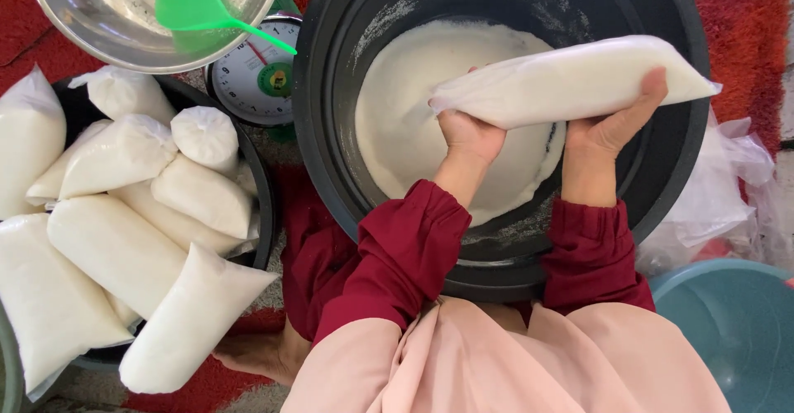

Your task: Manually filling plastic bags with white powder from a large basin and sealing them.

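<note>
While both hands grip one filled bag (571, 78) sideways over the black tub (331, 132), the left hand (467, 132) pinches its neck and the right hand (616, 119) cradles its body. Many filled bags (116, 248) lie stacked at left; white powder (405, 124) in the tub suggests more bagging remains.

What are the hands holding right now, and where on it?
Both hands grip one filled clear plastic bag of white powder held sideways over the black basin: left hand at its gathered end, right hand under its middle.
</note>
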